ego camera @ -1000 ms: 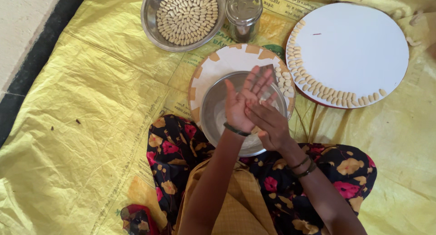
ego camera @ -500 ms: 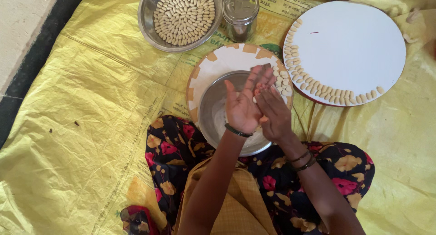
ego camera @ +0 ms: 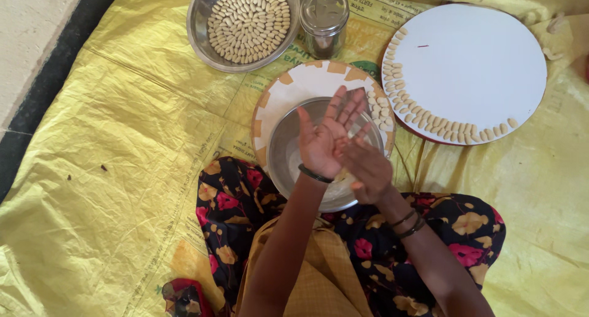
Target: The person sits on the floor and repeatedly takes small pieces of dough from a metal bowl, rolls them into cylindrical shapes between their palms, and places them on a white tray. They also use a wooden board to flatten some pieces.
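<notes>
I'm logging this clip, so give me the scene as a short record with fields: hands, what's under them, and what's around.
left hand: open, palm up, empty
right hand: palm pressed against left palm
under hands: steel bowl on patterned round tray
top left: steel bowl of pale shaped pieces
beside it: small steel canister
right: white round board, pieces along its edge
ground: yellow sheet

I saw a yellow woven sheet bearing a steel bowl of pale pieces, a lidded steel tin and two round boards.
</notes>
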